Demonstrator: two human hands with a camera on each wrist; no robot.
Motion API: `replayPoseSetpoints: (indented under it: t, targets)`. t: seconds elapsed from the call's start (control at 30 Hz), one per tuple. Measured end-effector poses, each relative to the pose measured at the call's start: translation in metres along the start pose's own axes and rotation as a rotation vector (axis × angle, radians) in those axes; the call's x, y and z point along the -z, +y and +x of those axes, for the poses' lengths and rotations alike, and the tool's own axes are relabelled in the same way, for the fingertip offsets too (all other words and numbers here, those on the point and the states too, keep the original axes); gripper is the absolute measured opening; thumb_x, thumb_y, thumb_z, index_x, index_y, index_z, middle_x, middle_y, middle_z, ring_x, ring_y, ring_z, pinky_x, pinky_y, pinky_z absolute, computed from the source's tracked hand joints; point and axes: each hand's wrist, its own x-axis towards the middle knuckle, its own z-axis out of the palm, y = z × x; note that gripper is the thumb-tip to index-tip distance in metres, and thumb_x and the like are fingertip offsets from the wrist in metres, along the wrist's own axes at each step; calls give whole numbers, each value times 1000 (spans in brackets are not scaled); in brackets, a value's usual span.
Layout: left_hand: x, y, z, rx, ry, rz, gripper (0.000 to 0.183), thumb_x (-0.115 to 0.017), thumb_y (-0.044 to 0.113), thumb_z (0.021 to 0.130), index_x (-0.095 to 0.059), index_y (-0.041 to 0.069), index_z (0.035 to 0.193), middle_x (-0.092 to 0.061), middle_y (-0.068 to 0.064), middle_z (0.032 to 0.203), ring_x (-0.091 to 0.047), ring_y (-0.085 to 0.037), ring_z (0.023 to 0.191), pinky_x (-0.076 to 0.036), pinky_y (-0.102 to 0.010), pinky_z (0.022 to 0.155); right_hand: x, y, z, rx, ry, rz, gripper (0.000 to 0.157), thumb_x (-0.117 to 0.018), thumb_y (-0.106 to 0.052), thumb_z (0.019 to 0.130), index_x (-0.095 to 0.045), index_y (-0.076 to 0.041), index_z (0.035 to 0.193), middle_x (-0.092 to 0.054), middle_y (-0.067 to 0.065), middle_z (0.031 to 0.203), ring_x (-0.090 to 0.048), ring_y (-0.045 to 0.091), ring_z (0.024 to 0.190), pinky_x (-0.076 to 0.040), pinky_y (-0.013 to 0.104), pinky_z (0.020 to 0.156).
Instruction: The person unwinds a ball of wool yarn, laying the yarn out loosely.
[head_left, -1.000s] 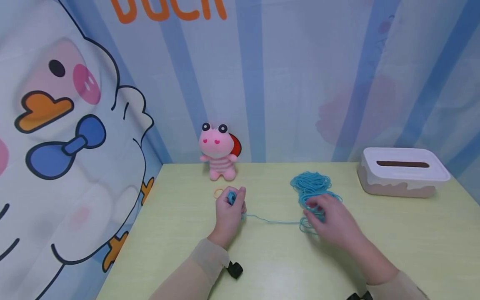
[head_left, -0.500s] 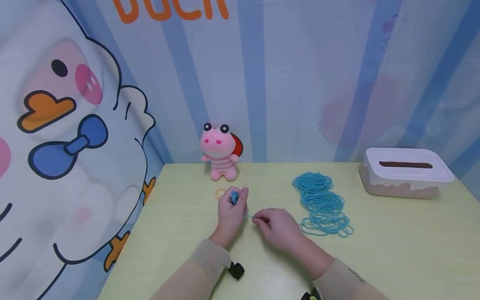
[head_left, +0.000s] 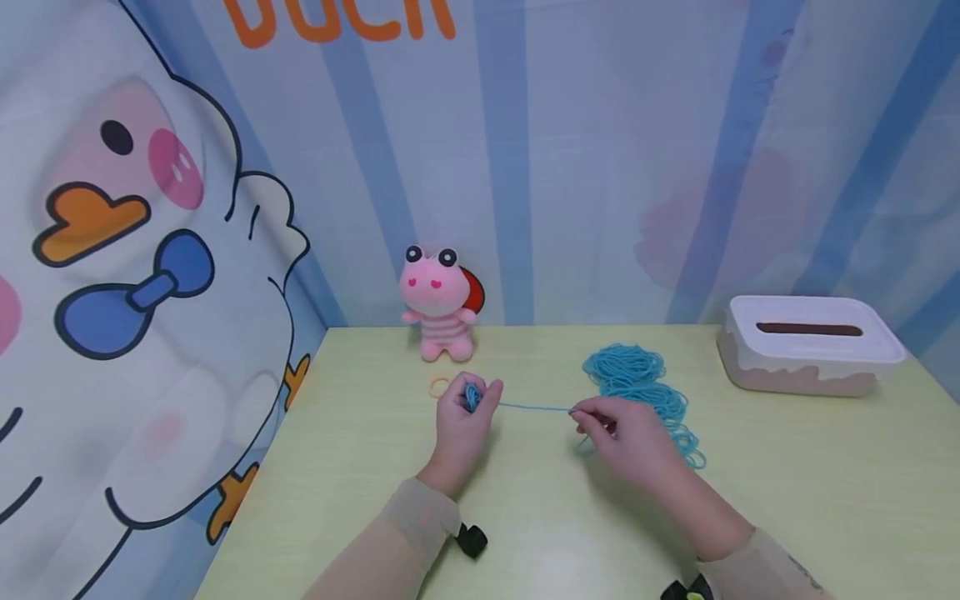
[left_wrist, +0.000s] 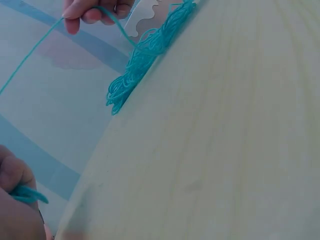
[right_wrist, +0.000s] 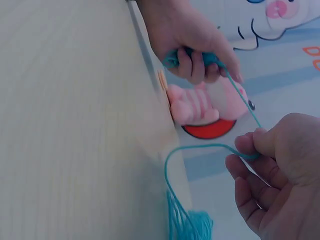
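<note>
My left hand (head_left: 459, 433) grips a small wound bundle of turquoise yarn (right_wrist: 172, 59), its fingers curled round it. A strand (head_left: 534, 407) leaves that hand near the thumb and runs nearly straight to my right hand (head_left: 637, 437), which pinches it between thumb and fingertips. Beyond the pinch, as the right wrist view shows, the yarn hangs in a slack loop (right_wrist: 169, 170) down to a loose pile of the same yarn (head_left: 624, 367). That pile lies on the table, partly hidden behind the right hand in the head view.
Behind the left hand a thin orange ring (head_left: 437, 387) lies on the table (head_left: 360, 500). A pink plush toy (head_left: 437, 304) stands at the back edge. At the back right sits a white-lidded tissue box (head_left: 813, 350). A printed curtain (head_left: 585, 167) hangs behind.
My right hand went from the pile to beside the left hand, then back right, drawing the strand out between them. The left hand stays in about the same place, still gripping the bundle.
</note>
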Motion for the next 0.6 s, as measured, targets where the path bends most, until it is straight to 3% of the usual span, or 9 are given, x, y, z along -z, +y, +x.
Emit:
replayPoseSetpoints:
  t: [0.17, 0.37, 0.47, 0.6]
  targets:
    - [0, 2, -1, -7, -81, -142, 8, -61, 3, 105, -56, -3, 106, -46, 6, 72, -42, -7, 58, -38, -19, 56, 22, 16, -8, -24, 67, -35, 18, -72, -18, 108, -83, -8, 118, -83, 2, 95, -73, 11, 82, -58, 23, 68]
    - [-2, 7, 0, 31, -150, -250, 29, -42, -7, 96, -50, -19, 120, -56, 1, 86, -47, -10, 69, -39, -21, 61, 39, 31, -13, -7, 133, -81, 16, -72, -18, 108, -84, -9, 115, -82, 0, 92, -69, 4, 78, -57, 23, 67]
    - [-5, 9, 0, 85, -145, -255, 41, -38, -8, 94, -51, -20, 131, -61, -3, 97, -54, -15, 83, -41, -22, 67, 44, 36, -15, -4, 150, -84, 16, -72, -19, 108, -84, -9, 114, -83, 0, 91, -68, 2, 77, -56, 23, 66]
    - [-7, 11, 2, 116, -124, -143, 42, -41, -4, 108, -56, -9, 147, -72, -13, 114, -60, -26, 95, -50, -19, 75, 48, 41, -18, -12, 175, -90, 17, -73, -19, 108, -84, -8, 115, -84, 1, 91, -68, 0, 76, -55, 23, 64]
